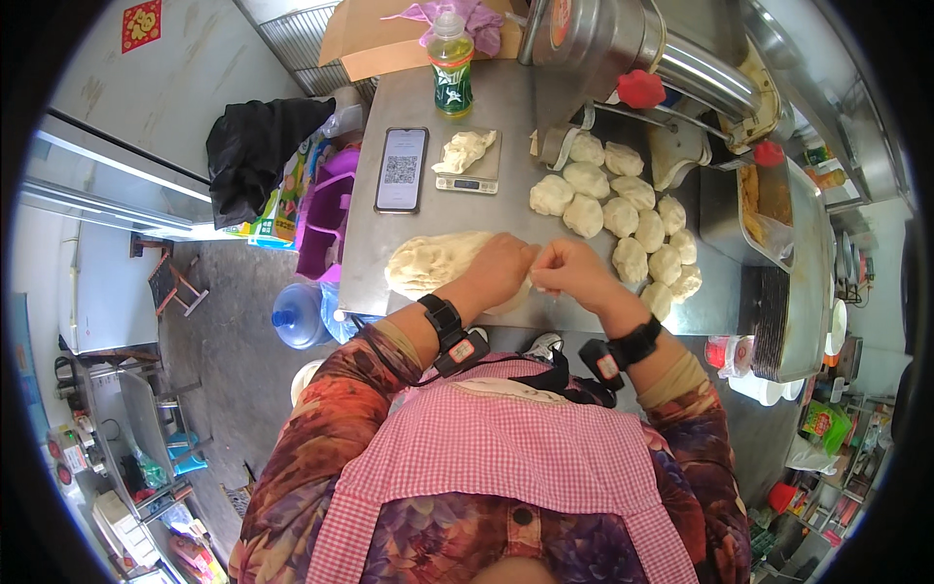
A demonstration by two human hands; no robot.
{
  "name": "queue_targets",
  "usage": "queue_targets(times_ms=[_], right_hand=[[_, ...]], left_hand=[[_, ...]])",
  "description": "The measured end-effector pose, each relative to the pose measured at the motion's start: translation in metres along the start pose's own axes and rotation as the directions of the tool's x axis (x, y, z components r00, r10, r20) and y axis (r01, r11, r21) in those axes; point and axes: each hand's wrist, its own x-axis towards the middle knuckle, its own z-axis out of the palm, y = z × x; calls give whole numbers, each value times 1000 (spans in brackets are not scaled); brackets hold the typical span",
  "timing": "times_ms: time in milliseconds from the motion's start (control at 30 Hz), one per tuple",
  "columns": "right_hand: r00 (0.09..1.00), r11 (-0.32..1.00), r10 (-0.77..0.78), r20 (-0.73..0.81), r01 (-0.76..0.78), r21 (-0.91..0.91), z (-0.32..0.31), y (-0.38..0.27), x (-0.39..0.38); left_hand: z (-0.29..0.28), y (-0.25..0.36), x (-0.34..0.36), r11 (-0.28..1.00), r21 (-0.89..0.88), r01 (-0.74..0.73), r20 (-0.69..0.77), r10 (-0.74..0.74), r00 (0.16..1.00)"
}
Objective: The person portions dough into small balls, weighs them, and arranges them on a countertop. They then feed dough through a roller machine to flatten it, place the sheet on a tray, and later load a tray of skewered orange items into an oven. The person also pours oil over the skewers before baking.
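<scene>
On desk (511, 102): dough mass (428, 261) by near edge, dough balls (621, 216) to right. Behind mass, phone (401, 170) left, scale (489, 182) right, dough lump (465, 151) on scale. Bottle (452, 83) farther back, behind scale.

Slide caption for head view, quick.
Left hand and right hand at the right end of a dough mass, dough balls farther right.

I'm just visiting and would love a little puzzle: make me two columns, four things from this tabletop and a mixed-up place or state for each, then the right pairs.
Things:
1. Phone
2. Long dough piece
3. Dough balls
4. Bottle

Places or states:
A. Grouped on the right side of the table
B. Standing upright, green
C. Lying flat, left of the scale
D. Partly hidden by the left hand

Pairs: 1-C, 2-D, 3-A, 4-B
</scene>
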Motion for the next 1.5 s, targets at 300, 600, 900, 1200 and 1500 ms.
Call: queue_targets(times_ms=[300, 600, 900, 1200, 1500], right_hand=[[990, 876, -80, -119, 127, 465, -8, -25, -24], [973, 968, -68, -221, 118, 221, -14, 3, -28], [936, 956, -242, -256, 184, -229, 3, 41, 11], [941, 906, -148, -304, 6, -424, 16, 17, 16], [963, 960, -22, -267, 94, 262, -14, -24, -42]], left_hand=[[-32, 27, 4, 729, -666, -156, -307, -77, 949], [-90, -73, 58, 957, 11, 290, -677, -207, 707], [-50, -17, -6, 927, -369, -72, -43, 60, 997], [-5, 3, -8, 999, 44, -22, 17, 22, 1000], [-50, -34, 16, 885, -464, 33, -228, -156, 961]])
